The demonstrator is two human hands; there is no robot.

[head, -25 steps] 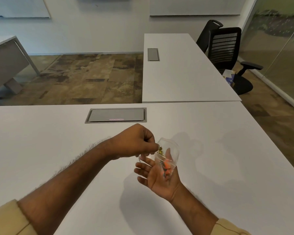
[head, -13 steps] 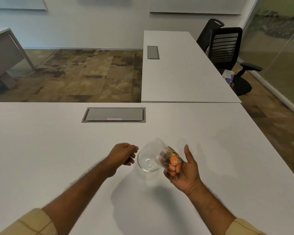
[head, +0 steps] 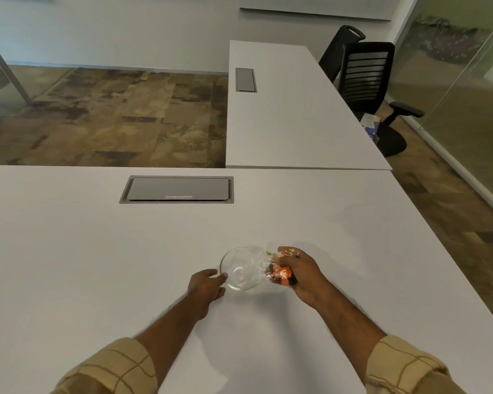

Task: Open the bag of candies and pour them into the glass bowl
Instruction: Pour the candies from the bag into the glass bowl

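The right hand [head: 299, 275] grips the clear plastic bag of orange candies [head: 278, 270], tilted over the round glass bowl [head: 241, 270] at lower centre of the frame. The left hand [head: 207, 285], fingers loosely curved, touches the bowl's left rim. Both are on the white table [head: 97, 251]. Above, a grey cable hatch [head: 177, 189] has a small red label, unreadable.

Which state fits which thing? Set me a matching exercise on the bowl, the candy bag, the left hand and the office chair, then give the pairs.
Things:
1. glass bowl
2. bag of candies
3. left hand
4. office chair

States:
A. gripped in the right hand, tipped toward the bowl
B. stands on the floor beside the far desk
C. sits on the white table, no candies inside yet
D. fingertips at the bowl's near-left rim

Pairs: 1-C, 2-A, 3-D, 4-B
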